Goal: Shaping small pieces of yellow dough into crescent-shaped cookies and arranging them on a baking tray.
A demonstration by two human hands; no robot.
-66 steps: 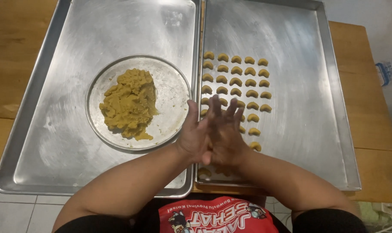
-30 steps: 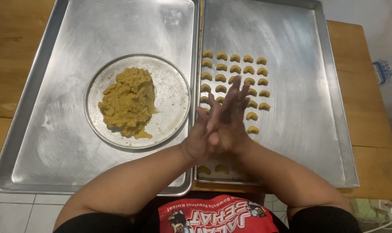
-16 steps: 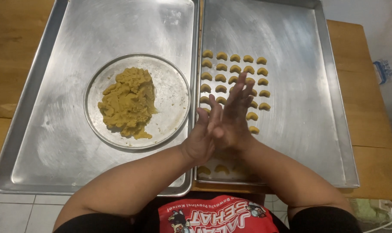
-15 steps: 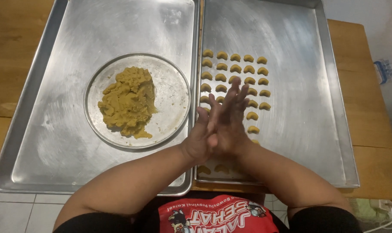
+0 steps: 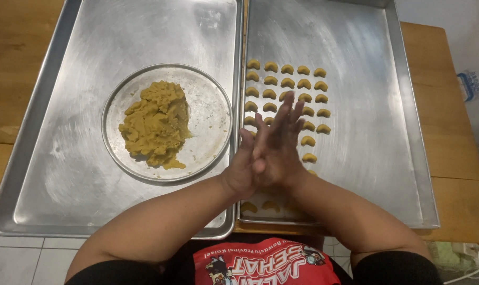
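Both my hands are pressed flat together, palm against palm, above the near part of the right-hand baking tray (image 5: 408, 158): my left hand (image 5: 244, 166) lies under and slightly left, my right hand (image 5: 281, 142) over it with the fingers stretched out and pointing away from me. Neither hand is curled round anything I can see; whether a bit of dough sits between the palms I cannot tell, since they hide it. Under and beyond my fingers the tray carries rows of small crescent-shaped dough pieces (image 5: 288, 83), yellow-brown, lying apart from one another in neat lines, with a few more (image 5: 271, 206) near the tray's front edge below my wrists. Just to the left, touching edge to edge, sits a second metal tray (image 5: 55, 174), and on it a round metal plate (image 5: 207, 111) holding a rough heap of the same yellow-brown dough (image 5: 155, 124), piled toward the plate's left half. Both trays rest on a wooden table (image 5: 455, 116).
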